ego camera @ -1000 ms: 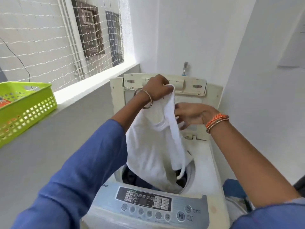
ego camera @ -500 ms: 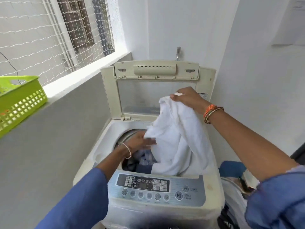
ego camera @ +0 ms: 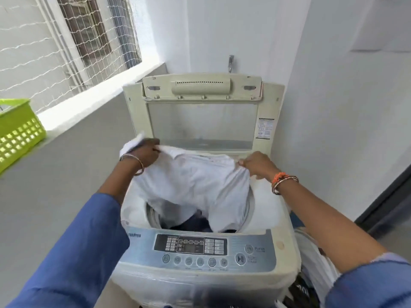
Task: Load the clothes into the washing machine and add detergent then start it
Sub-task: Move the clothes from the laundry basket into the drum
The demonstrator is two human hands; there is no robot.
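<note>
From the head camera, a soft, creased white garment [ego camera: 195, 181] is spread over the round drum mouth of the top-loading washing machine [ego camera: 200, 252] (lid up, clear panel), dark clothes [ego camera: 195, 223] below. The left hand [ego camera: 148, 152] grasps one edge; the right hand [ego camera: 258, 164] pinches the other. A perforated green plastic basket [ego camera: 17, 132] sits on the ledge.

Control panel [ego camera: 200, 250] of the washing machine [ego camera: 278, 272]: the word "POWER" stands beside a round button at right, and a play/pause sign marks the button below it. The remaining panel print and the sticker [ego camera: 264, 128] on the raised lid [ego camera: 201, 112] are too blurred to read.
</note>
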